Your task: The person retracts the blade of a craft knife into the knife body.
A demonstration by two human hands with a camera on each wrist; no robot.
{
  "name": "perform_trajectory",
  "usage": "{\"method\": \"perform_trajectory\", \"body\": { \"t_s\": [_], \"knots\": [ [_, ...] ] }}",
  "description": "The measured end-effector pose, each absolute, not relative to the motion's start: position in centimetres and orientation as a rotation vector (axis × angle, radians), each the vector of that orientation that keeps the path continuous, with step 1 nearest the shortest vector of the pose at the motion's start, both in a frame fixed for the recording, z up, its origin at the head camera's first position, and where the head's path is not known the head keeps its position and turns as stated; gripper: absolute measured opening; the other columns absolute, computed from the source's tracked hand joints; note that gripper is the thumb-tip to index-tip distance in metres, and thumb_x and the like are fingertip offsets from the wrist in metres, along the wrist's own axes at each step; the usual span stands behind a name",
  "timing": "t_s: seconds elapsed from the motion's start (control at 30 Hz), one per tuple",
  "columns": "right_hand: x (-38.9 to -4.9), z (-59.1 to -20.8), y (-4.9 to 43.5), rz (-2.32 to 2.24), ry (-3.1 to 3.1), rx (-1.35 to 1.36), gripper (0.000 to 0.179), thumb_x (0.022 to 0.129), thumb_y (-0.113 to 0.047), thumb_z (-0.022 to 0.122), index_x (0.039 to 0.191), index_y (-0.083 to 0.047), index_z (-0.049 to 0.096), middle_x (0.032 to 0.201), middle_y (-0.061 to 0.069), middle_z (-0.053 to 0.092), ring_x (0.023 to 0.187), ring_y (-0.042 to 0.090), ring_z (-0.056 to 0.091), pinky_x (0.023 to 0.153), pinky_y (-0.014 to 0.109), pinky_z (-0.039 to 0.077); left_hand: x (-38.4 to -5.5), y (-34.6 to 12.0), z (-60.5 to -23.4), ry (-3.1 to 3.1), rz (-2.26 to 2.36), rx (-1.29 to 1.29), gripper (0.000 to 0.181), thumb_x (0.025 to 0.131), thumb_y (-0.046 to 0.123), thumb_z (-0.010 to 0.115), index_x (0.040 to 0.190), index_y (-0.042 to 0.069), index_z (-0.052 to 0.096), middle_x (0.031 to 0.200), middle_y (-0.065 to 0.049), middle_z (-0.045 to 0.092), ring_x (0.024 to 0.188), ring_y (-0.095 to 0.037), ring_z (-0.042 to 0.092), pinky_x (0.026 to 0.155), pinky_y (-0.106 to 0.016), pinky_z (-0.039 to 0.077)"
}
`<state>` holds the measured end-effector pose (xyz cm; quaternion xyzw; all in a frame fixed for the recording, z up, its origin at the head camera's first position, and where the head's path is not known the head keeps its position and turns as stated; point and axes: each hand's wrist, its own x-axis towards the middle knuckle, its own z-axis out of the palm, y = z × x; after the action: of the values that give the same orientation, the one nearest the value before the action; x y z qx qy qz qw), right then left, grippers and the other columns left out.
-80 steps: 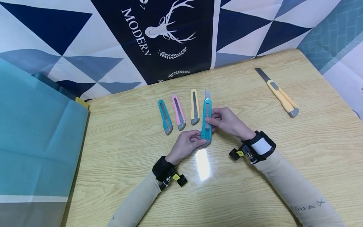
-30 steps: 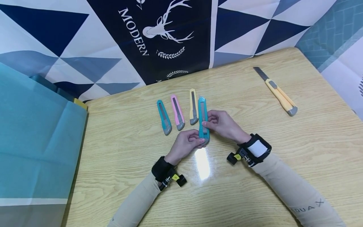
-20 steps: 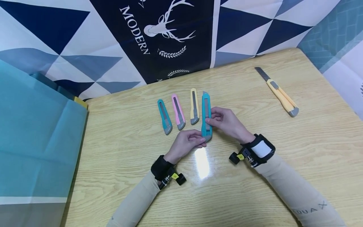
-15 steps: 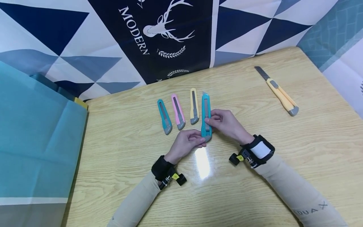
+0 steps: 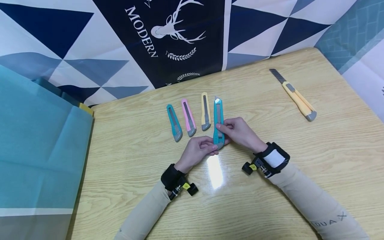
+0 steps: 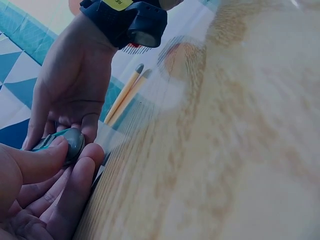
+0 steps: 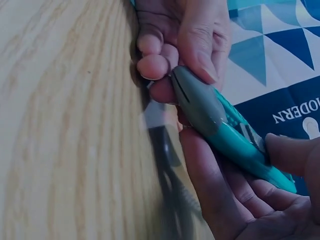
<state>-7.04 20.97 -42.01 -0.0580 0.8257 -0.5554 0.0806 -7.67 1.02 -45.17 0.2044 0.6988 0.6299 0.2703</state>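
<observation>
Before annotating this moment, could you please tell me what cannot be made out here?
Head: underside of the held teal cutter, facing away; fingertips of the right hand, behind it; sleeve lettering, too faint to read fully.
Left wrist: its blade tip, hidden among the fingers.
Right wrist: part of the left hand, cut off by the top edge; dark shape beside the hands, too blurred to identify.

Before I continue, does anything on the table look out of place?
Yes. The yellow knife on the right of the table lies apart from the row of three knives, with its blade out; those three show no blade.
</observation>
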Motion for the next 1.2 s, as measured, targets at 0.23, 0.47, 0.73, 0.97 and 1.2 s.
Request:
{"method": "perform_trajectory", "body": {
  "t_s": [0.23, 0.47, 0.73, 0.97, 1.2],
  "knots": [
    [-6.9, -42.1, 20.6, -1.655, 2.475, -0.156, 0.024, 0.096, -0.018, 0.054, 0.081, -0.002, 0.063, 0.066, 0.008, 0.068, 0.056, 0.021, 0.062, 0.041, 0.017, 0.039, -7.5, 1.0, -44.4, 1.874, 1.687, 0.585, 0.018, 0.089, 0.002, 0.060, 0.104, -0.008, 0.060, 0.082, -0.024, 0.068, 0.075, -0.026, 0.066, 0.070, -0.033, 0.059],
    [-7.0, -42.3, 20.6, -1.629, 2.523, -0.162, 0.023, 0.095, -0.017, 0.055, 0.079, -0.002, 0.062, 0.064, 0.007, 0.066, 0.054, 0.023, 0.059, 0.040, 0.017, 0.035, -7.5, 1.1, -44.1, 1.880, 1.670, 0.594, 0.018, 0.088, 0.000, 0.060, 0.103, -0.010, 0.059, 0.082, -0.028, 0.067, 0.075, -0.027, 0.066, 0.070, -0.034, 0.059],
    [-6.9, -42.4, 20.5, -1.609, 2.503, -0.163, 0.018, 0.093, -0.014, 0.057, 0.082, -0.001, 0.060, 0.063, 0.006, 0.064, 0.054, 0.022, 0.056, 0.041, 0.017, 0.032, -7.2, 1.1, -42.4, 1.882, 1.641, 0.585, 0.021, 0.089, -0.004, 0.057, 0.107, -0.015, 0.055, 0.087, -0.033, 0.065, 0.078, -0.032, 0.065, 0.073, -0.041, 0.058],
    [-7.0, -42.4, 20.6, -1.600, 2.504, -0.177, 0.019, 0.094, -0.014, 0.057, 0.083, 0.000, 0.060, 0.065, 0.006, 0.065, 0.055, 0.020, 0.057, 0.042, 0.017, 0.035, -7.2, 1.1, -42.4, 1.885, 1.635, 0.575, 0.021, 0.090, -0.003, 0.057, 0.108, -0.014, 0.055, 0.087, -0.032, 0.065, 0.078, -0.032, 0.065, 0.074, -0.042, 0.058],
    [-7.0, -42.5, 20.5, -1.586, 2.512, -0.194, 0.018, 0.093, -0.014, 0.058, 0.080, -0.002, 0.059, 0.066, 0.005, 0.063, 0.051, 0.013, 0.049, 0.042, 0.017, 0.032, -7.1, 1.2, -42.1, 1.911, 1.615, 0.581, 0.019, 0.089, -0.003, 0.057, 0.105, -0.014, 0.056, 0.086, -0.032, 0.065, 0.078, -0.033, 0.065, 0.074, -0.042, 0.058]
  ]
}}
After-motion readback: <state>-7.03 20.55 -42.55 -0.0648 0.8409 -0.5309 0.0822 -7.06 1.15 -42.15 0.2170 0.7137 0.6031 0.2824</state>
